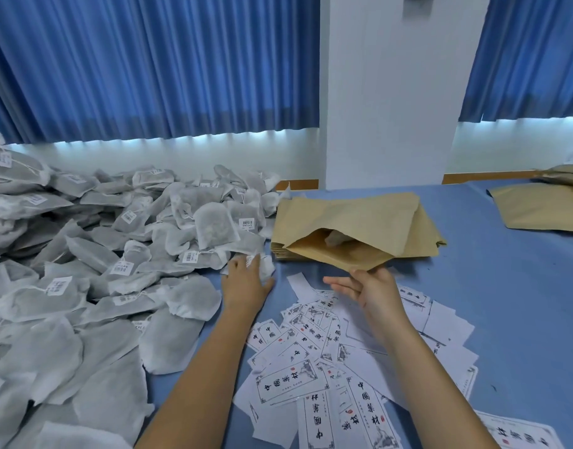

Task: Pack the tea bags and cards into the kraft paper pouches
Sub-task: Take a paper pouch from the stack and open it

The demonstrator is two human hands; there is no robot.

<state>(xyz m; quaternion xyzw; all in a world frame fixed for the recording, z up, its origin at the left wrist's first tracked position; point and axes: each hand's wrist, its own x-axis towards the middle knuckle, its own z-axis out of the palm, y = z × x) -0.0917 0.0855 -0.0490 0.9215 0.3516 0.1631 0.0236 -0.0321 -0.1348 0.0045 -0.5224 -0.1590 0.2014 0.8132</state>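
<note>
- Worktop (505, 286): blue cloth cover; a heap of tea bags (116, 241) fills its left side, white mesh sachets with small barcode tags on strings, piled up to the far left edge
- Cards (311, 358): white slips with black printed characters and ink drawings; scattered loose along the near edge, middle to right, overlapping one another, some face up and some blank side up
- Stack of pouches (421, 228): flat brown kraft paper, lying mid-worktop, just beside the right rim of the tea-bag heap
- Open pouch (353, 222): on top of that stack; mouth gaping toward the person, near lip lifted; one sachet (336, 237) visible inside, lying deep in the mouth
- Right hand (372, 291): pinches the near lip of the open pouch between thumb and fingers; forefinger stretched out to the left; forearm crossing above the cards
- Left hand (246, 285): back up, reaching to the right rim of the heap; fingers lie over a small white bag (266, 266) there; motion blur at the fingertips, so I cannot tell whether they grip it or only touch
- More brown pouches (544, 209): at the far right edge, well apart from the hands
- Behind the worktop: blue curtains (149, 66) and a white pillar (388, 92)
</note>
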